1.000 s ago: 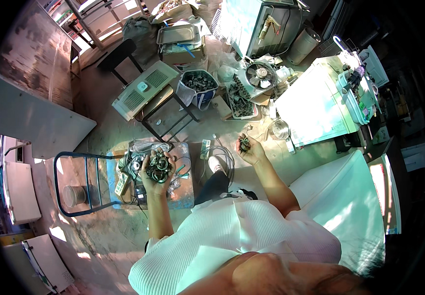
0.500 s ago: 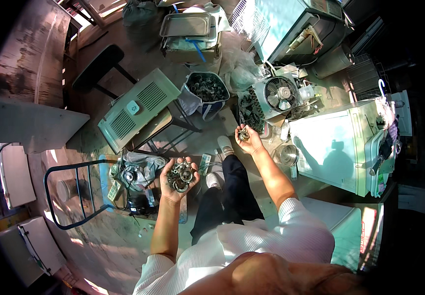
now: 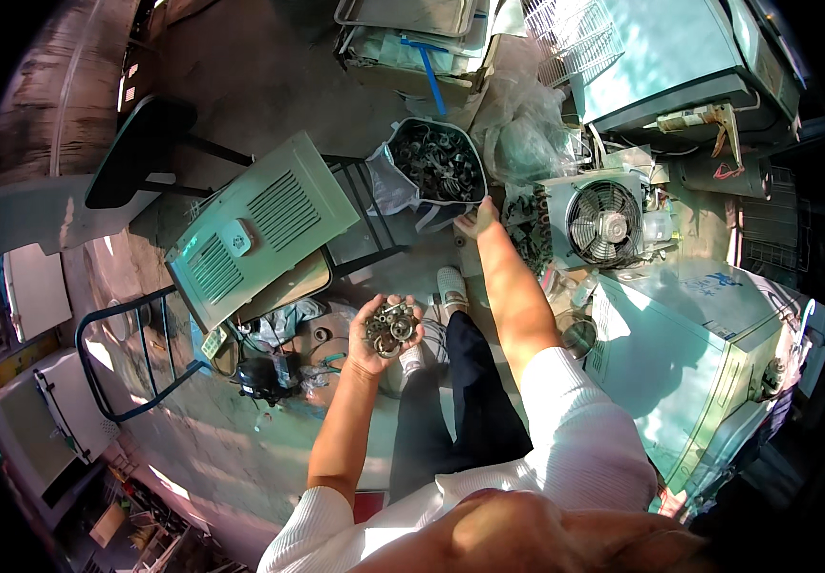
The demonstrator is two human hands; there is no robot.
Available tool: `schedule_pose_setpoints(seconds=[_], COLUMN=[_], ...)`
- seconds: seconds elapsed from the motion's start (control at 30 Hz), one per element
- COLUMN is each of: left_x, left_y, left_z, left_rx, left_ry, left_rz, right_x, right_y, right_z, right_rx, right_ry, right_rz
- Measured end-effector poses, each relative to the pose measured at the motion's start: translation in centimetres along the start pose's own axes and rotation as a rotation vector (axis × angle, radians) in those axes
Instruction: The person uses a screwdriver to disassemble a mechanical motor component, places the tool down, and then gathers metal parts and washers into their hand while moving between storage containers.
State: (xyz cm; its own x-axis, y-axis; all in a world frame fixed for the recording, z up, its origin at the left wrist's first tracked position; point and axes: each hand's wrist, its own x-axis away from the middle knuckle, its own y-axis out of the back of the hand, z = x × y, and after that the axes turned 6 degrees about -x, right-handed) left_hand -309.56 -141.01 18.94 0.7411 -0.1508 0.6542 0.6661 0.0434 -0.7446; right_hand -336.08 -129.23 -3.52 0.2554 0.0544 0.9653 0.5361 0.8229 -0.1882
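My left hand (image 3: 384, 336), palm up with its fingers curled, cups a handful of metal rings and small fittings (image 3: 391, 328). Farther off, my right arm reaches to an open bag (image 3: 403, 196) with a pale lining and a dark outside. My right hand (image 3: 477, 220) is at the bag's near right edge, with the thumb up by the rim and the fingers bent against its side. Many dark metal pieces (image 3: 434, 160) fill the bag. I make out no metal parts in my right hand, though its palm is hidden.
Left of the bag, a green vented panel (image 3: 264, 229) lies across a chair. A fan unit (image 3: 611, 224) stands to the right, near a large pale cabinet (image 3: 665, 353). Beyond the bag is a box topped with trays (image 3: 412, 14). A black tubular frame (image 3: 150, 358) lies at left.
My right hand has gone forward to the bag's edge; the metal rings it held are out of sight. My left hand has moved inward with its handful. The view has shifted forward.
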Motion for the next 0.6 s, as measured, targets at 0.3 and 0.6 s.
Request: schedule_pose_setpoints(seconds=[0.3,0.6], left_x=[-16.9,-33.0], left_y=[5.8,9.8], left_z=[-2.1,-6.3], left_rx=[0.037,0.123], left_ry=[0.014,0.051], left_rz=[-0.020,0.006], right_x=[-1.7,2.3], right_y=[17.7,30.6], right_z=[-1.5,3.0], right_rx=[0.334,0.302], right_ry=[-0.194,-0.165], right_rz=[0.089,-0.230])
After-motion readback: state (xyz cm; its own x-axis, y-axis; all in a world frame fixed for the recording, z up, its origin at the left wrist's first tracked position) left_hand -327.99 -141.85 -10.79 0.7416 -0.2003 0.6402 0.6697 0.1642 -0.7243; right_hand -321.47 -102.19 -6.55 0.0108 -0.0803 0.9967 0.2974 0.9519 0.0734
